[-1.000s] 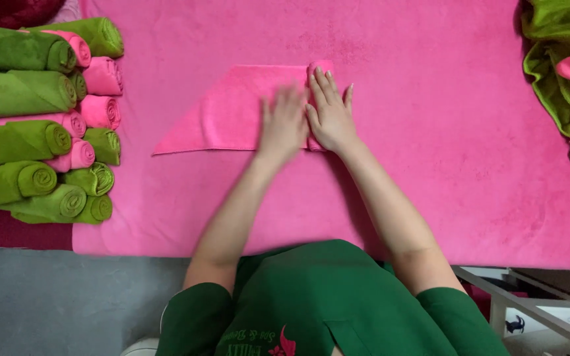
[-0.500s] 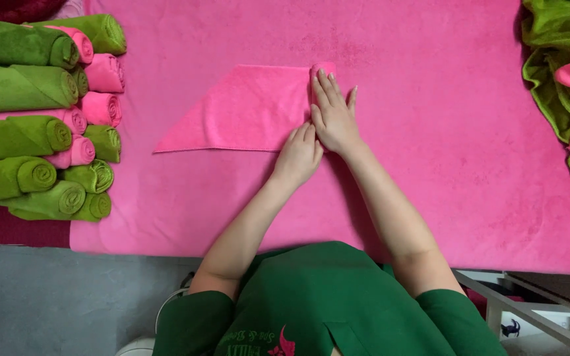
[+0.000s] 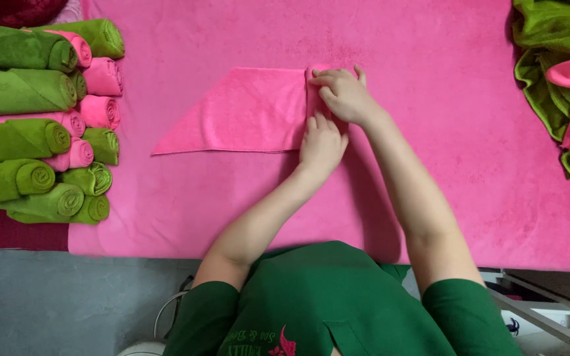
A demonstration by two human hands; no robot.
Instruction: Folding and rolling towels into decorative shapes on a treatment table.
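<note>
A pink towel point(image 3: 245, 109) lies flat on the bench point(image 3: 430, 165), which is covered with a pink cloth of nearly the same shade. The towel's left end tapers to a slanted point, and its right end is wound into a short tight roll point(image 3: 315, 99) standing crosswise to the person.

The right hand point(image 3: 344, 95) rests on the far part of that roll, fingers curled over it and pointing left, pressing it down. The left hand point(image 3: 321, 145) sits just below, at the near end of the roll, fingers bent and gripping the rolled edge (the fingertips are tucked against the cloth, so how far they wrap around cannot be told). The two hands are touching or nearly so.

At the left edge of the bench a stack of rolled towels point(image 3: 41, 118), green and pink, lies in rows with their spiral ends facing right. At the far right a loose heap of towels point(image 3: 562, 86), green with some pink, sits crumpled. The person wears a green top point(image 3: 324, 303).
</note>
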